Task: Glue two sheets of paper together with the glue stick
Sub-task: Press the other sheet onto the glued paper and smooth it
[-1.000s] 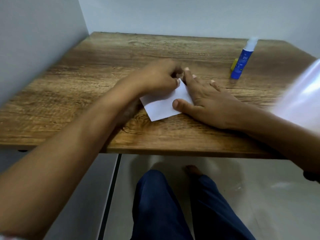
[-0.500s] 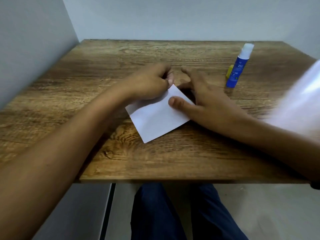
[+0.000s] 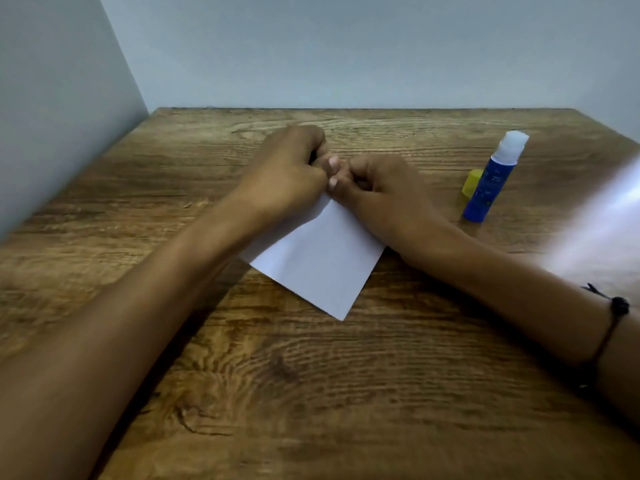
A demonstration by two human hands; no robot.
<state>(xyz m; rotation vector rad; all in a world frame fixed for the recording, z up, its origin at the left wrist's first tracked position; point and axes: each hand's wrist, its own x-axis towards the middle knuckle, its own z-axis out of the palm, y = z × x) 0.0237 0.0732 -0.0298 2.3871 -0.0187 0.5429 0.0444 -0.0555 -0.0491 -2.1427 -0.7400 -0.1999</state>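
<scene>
**Both hands close on the paper's far corner**

Plain walls back a wooden table point(image 3: 346, 393). Half a second ago the right hand point(image 3: 384, 192) lay spread flat on the white paper point(image 3: 318, 261); now it is curled, fingertips meeting those of the left hand point(image 3: 291, 168) at the paper's far corner, apparently pinching it. That suggests pressing or aligning, not gluing. Toward the right edge stands the glue stick point(image 3: 491, 178), its yellow cap point(image 3: 471, 183) beside it.

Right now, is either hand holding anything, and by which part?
Both the left hand and right hand are closed at the far corner of the white paper; the fingers hide the exact grip. The glue stick stands untouched.
</scene>
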